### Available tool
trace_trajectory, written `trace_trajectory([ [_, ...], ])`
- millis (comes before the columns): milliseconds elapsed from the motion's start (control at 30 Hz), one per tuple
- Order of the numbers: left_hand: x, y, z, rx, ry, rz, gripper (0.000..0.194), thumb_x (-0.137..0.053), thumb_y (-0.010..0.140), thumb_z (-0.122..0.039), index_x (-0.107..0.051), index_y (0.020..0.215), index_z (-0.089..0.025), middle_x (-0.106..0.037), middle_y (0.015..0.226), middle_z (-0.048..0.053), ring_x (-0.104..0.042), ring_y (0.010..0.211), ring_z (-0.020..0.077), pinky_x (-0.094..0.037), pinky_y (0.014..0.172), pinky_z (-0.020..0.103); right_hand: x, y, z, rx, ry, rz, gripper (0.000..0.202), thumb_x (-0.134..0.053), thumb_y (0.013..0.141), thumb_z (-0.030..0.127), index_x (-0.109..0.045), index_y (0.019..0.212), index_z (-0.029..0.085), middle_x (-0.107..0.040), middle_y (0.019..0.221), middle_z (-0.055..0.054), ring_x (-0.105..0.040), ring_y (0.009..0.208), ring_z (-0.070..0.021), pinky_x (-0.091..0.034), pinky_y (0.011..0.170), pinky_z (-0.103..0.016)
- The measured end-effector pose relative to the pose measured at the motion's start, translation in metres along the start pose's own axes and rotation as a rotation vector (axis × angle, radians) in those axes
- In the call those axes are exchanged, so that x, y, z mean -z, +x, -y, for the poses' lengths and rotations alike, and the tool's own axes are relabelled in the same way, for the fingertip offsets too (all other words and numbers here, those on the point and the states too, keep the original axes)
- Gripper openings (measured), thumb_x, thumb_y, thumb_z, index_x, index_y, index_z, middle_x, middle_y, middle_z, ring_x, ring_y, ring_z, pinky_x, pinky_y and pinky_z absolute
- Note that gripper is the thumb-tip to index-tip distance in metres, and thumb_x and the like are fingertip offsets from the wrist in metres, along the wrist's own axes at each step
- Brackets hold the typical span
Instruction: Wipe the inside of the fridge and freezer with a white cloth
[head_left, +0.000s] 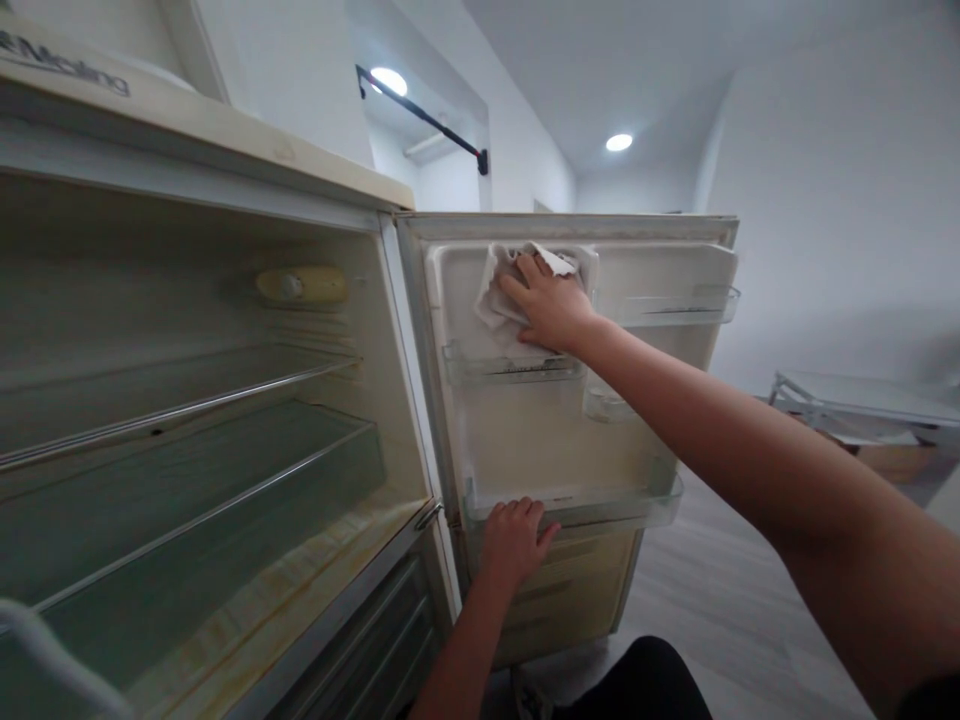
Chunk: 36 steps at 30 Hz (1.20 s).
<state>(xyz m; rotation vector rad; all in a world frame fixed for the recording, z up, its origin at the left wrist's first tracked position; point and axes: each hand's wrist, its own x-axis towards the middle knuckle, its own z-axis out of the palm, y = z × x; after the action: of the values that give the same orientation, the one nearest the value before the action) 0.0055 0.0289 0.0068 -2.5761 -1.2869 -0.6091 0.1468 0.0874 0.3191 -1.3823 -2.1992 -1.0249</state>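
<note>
My right hand (551,305) presses a crumpled white cloth (491,290) against the upper inner panel of the open fridge door (525,435). Its fingers are bent over the cloth, just above a clear upper door shelf (514,372). Lower down, my left hand (516,540) has its fingers hooked over the rim of the bottom clear door bin (600,512), thumb out to the right. Brownish stains mark the fridge's bottom front ledge (300,585).
To the left, the fridge interior holds glass shelves (225,400) and a yellowed lamp housing (304,286). A smaller shelf (679,308) juts from the door's right side. A glass-topped table (870,395) stands at right, with a cardboard box (892,460) below its top.
</note>
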Motion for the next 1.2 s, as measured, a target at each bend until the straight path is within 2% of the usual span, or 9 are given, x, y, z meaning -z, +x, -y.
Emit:
trace_trajectory([
  [200, 0.004, -0.001, -0.002, 0.004, -0.005, 0.005, 0.032, -0.051, 0.096, -0.049, -0.064, 0.098, -0.02, -0.071, 0.097, 0.005, -0.066, 0.092, 0.0245, -0.045, 0.084, 0.04, 0.001, -0.001, 0.004, -0.063, -0.067, 0.086, 0.066, -0.063, 0.087, 0.046, -0.041, 0.14, 0.014, -0.038, 0.148, -0.027, -0.057, 0.117, -0.0397, -0.045, 0.095, -0.052],
  [367, 0.002, 0.0, -0.001, 0.003, -0.002, 0.004, 0.033, -0.051, 0.096, -0.05, -0.065, 0.099, -0.02, -0.071, 0.098, 0.006, -0.066, 0.093, 0.0251, -0.045, 0.084, 0.04, 0.002, -0.003, 0.008, -0.064, -0.113, 0.106, 0.06, -0.059, 0.09, 0.039, -0.041, 0.141, 0.012, -0.044, 0.143, -0.027, -0.061, 0.111, -0.0347, -0.048, 0.089, -0.044],
  [567, 0.001, -0.001, 0.001, -0.002, -0.006, 0.003, 0.032, -0.051, 0.096, -0.05, -0.065, 0.098, -0.021, -0.071, 0.096, 0.006, -0.066, 0.092, 0.0244, -0.044, 0.083, 0.039, 0.001, -0.002, 0.008, -0.043, -0.08, 0.143, 0.042, -0.056, 0.092, 0.03, -0.054, 0.13, 0.012, -0.058, 0.131, -0.021, -0.063, 0.108, -0.0313, -0.049, 0.086, -0.037],
  [767, 0.0, -0.001, 0.0, 0.006, -0.002, -0.011, 0.032, -0.053, 0.096, -0.05, -0.065, 0.099, -0.021, -0.071, 0.096, 0.005, -0.066, 0.091, 0.0245, -0.044, 0.082, 0.04, -0.006, 0.002, 0.004, 0.004, -0.038, 0.171, 0.043, -0.058, 0.091, 0.033, -0.058, 0.129, 0.014, -0.062, 0.127, -0.019, -0.063, 0.109, -0.0313, -0.047, 0.086, -0.036],
  [867, -0.002, -0.001, 0.0, 0.0, -0.002, -0.017, 0.033, -0.052, 0.096, -0.05, -0.065, 0.098, -0.021, -0.07, 0.096, 0.005, -0.066, 0.091, 0.0242, -0.044, 0.083, 0.04, -0.008, 0.003, 0.004, 0.043, 0.022, 0.178, 0.045, -0.059, 0.091, 0.043, -0.062, 0.126, 0.015, -0.064, 0.126, -0.017, -0.063, 0.109, -0.0308, -0.046, 0.087, -0.036],
  [1000, -0.003, 0.001, -0.001, 0.0, -0.004, -0.022, 0.033, -0.052, 0.096, -0.05, -0.065, 0.098, -0.021, -0.07, 0.096, 0.005, -0.066, 0.091, 0.024, -0.044, 0.083, 0.04, -0.009, 0.005, 0.004, 0.135, 0.157, 0.121, 0.053, -0.045, 0.097, 0.055, -0.063, 0.132, 0.017, -0.063, 0.128, -0.015, -0.058, 0.115, -0.0292, -0.041, 0.097, -0.039],
  [1100, -0.003, 0.001, -0.002, 0.001, -0.008, -0.017, 0.032, -0.052, 0.096, -0.05, -0.065, 0.098, -0.021, -0.07, 0.096, 0.005, -0.066, 0.091, 0.0239, -0.043, 0.083, 0.039, -0.007, 0.008, 0.005, 0.25, 0.199, 0.047, 0.052, -0.036, 0.102, 0.048, -0.06, 0.136, 0.018, -0.056, 0.136, -0.015, -0.05, 0.125, -0.0298, -0.035, 0.105, -0.043],
  [1200, -0.002, 0.001, -0.002, 0.005, -0.005, -0.005, 0.032, -0.051, 0.096, -0.05, -0.065, 0.097, -0.021, -0.07, 0.096, 0.006, -0.066, 0.091, 0.0237, -0.043, 0.083, 0.039, -0.006, 0.016, 0.008, 0.302, 0.146, -0.015, 0.05, -0.034, 0.103, 0.043, -0.051, 0.143, 0.019, -0.041, 0.151, -0.015, -0.037, 0.137, -0.0343, -0.029, 0.109, -0.052],
])
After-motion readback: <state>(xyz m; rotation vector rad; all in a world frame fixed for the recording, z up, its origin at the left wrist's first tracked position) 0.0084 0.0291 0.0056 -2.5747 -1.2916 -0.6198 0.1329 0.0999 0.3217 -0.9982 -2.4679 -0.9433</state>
